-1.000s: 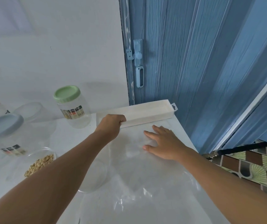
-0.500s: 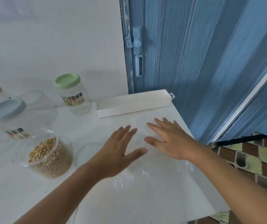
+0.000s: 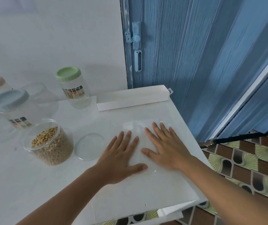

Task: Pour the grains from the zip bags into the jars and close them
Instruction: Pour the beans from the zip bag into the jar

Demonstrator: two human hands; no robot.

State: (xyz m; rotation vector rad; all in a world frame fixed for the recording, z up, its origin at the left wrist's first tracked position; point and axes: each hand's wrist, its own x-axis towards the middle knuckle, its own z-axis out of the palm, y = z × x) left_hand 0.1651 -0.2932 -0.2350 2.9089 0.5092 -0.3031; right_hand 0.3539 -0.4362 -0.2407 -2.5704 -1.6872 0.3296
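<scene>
Left hand [image 3: 121,157] and right hand [image 3: 166,146] flat, side by side, fingers straight and spread, pressing on an empty clear plastic zip bag [image 3: 139,127] lying on the white table [image 3: 32,184]. Left of the hands, a round transparent lid [image 3: 89,146] lying flat, touching an open clear jar of pale beans [image 3: 52,145]. Farther back, a green-lidded clear jar [image 3: 74,87], a blue-lidded clear jar [image 3: 14,108], and a long white cardboard box [image 3: 133,97] by the blue wooden door [image 3: 187,46].
</scene>
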